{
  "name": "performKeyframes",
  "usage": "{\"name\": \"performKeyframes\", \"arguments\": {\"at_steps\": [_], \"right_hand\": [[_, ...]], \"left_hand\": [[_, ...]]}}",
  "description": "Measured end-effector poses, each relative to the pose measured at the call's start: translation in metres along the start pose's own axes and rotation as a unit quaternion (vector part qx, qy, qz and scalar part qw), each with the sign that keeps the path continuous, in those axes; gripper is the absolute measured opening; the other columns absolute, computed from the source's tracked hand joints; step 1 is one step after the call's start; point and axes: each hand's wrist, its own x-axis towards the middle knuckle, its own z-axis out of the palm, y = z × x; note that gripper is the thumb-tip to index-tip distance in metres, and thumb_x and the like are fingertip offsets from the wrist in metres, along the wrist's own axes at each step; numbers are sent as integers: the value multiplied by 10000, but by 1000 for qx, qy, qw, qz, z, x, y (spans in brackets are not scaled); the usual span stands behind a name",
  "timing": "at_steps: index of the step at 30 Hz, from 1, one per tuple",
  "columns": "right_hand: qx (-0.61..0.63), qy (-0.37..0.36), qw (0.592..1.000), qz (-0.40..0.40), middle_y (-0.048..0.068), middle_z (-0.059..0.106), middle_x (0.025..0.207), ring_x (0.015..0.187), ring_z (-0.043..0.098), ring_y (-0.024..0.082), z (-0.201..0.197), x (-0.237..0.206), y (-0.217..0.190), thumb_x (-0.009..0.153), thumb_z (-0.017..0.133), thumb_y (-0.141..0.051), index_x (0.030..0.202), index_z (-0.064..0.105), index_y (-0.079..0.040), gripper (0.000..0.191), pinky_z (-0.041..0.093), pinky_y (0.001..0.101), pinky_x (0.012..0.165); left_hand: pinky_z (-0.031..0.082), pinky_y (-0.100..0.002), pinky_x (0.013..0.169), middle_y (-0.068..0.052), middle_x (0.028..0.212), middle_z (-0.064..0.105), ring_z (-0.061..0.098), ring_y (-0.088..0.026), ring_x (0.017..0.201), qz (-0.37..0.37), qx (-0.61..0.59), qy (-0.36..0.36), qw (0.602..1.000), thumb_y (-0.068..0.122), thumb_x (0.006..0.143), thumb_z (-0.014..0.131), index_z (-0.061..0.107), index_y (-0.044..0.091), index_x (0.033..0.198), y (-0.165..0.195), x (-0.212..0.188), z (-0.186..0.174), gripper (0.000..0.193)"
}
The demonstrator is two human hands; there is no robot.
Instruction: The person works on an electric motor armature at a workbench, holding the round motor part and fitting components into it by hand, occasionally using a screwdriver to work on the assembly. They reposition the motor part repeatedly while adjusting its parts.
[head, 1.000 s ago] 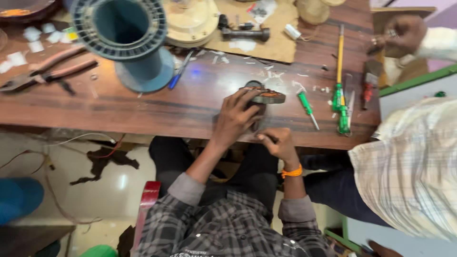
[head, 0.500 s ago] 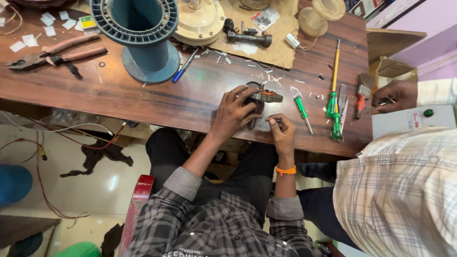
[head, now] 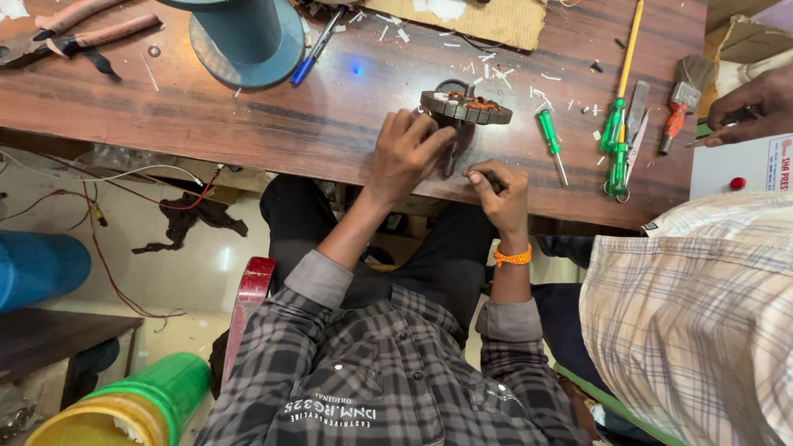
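Repair workshop; wooden bench point(head: 248, 124) strewn with screwdrivers point(head: 615, 136), pliers point(head: 74, 33).

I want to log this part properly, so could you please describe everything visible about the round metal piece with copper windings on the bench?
The round metal piece is a flat grey ring of stacked-looking steel with reddish copper coils around its inside. It sits slightly raised above the wooden bench, on something dark beneath it, near the front edge. The left hand grips its near side from below; the right hand is pinched shut close by, apart from it.
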Motion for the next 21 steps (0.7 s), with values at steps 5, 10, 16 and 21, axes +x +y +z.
{"name": "performKeyframes", "arguments": {"at_steps": [5, 10, 16, 21], "right_hand": [[-174, -7, 984, -43, 119, 648, 745, 609, 588, 203, -21, 20, -39, 915, 789, -50, 929, 745, 10, 77, 424, 330, 583], [-217, -5, 972, -94, 142, 668, 845, 671, 621, 236, -27, 63, -60, 967, 772, -33, 1020, 720, 10, 85, 457, 354, 603], [-207, -16, 970, -127, 134, 699, 874, 718, 674, 222, -18, 91, -50, 1006, 753, -41, 1043, 697, -7, 75, 501, 352, 631], [-223, -18, 975, -8, 69, 572, 641, 552, 467, 132, -27, 120, -30, 956, 799, -77, 988, 762, -11, 81, 362, 322, 527]], "left_hand": [[532, -383, 717, -44, 916, 640, 666, -244, 830, -52, -80, 20, 995, 154, 868, 826, 749, 135, 1018, 2, 4, 7, 171], [506, -320, 650, -41, 806, 660, 640, -173, 718, -219, -255, 77, 939, 151, 834, 831, 776, 86, 938, 15, 7, 26, 134], [439, -275, 578, -7, 661, 637, 539, -81, 609, -365, -317, 89, 871, 149, 825, 835, 783, 56, 909, 24, 10, 33, 135], [447, -262, 568, 16, 638, 642, 539, -49, 600, -429, -340, 105, 830, 165, 820, 834, 790, 46, 872, 26, 19, 37, 137]]}}
